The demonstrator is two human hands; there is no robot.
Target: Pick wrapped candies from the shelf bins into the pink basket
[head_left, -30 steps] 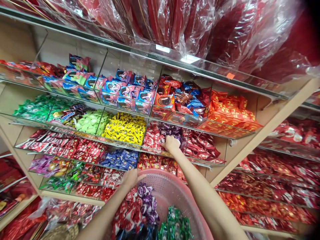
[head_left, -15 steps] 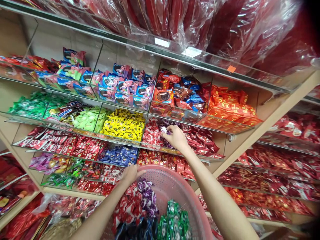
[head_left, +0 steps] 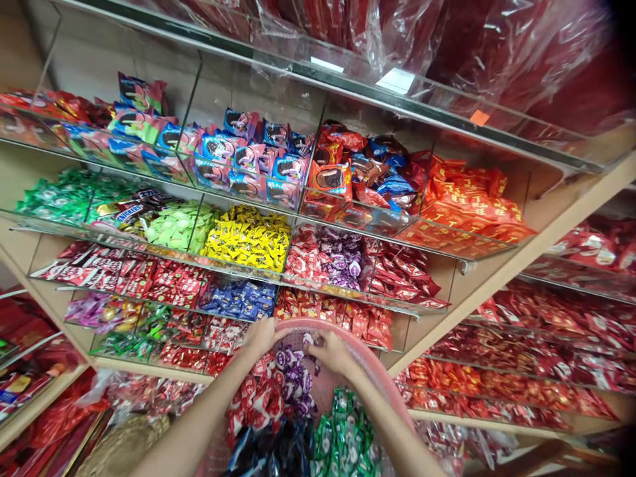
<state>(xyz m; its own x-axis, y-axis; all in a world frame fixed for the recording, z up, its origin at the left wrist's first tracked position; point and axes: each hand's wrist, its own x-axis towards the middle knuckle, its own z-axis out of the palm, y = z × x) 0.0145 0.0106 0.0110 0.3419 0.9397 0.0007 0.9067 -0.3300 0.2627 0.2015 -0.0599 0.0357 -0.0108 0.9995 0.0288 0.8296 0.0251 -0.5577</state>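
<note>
My left hand (head_left: pixel 259 336) is closed on the far rim of a pink perforated plastic basket (head_left: pixel 332 382). Inside the basket, my right hand (head_left: pixel 332 352) has its fingers bent around purple-and-white wrapped candies (head_left: pixel 311 344), just above the purple pile (head_left: pixel 297 381). Red-and-white wrapped candies (head_left: pixel 257 397) lie to the left of that pile. Dark blue-black packets (head_left: pixel 273 447) and green wrapped candies (head_left: pixel 345 434) fill the nearer part. How many candies my right hand holds is hidden.
Ahead rise glass-fronted shelves with divided bins. They hold purple candies (head_left: pixel 342 255), yellow candies (head_left: pixel 248 238), blue packets (head_left: pixel 238 300), cookie packs (head_left: pixel 330 177) and orange packets (head_left: pixel 467 195). A slanting wooden side panel (head_left: pixel 489 281) separates another shelf unit on the right.
My right hand has come down from the purple candy bin into the basket, bringing purple candies. My left hand stays on the rim. The view has shifted slightly.
</note>
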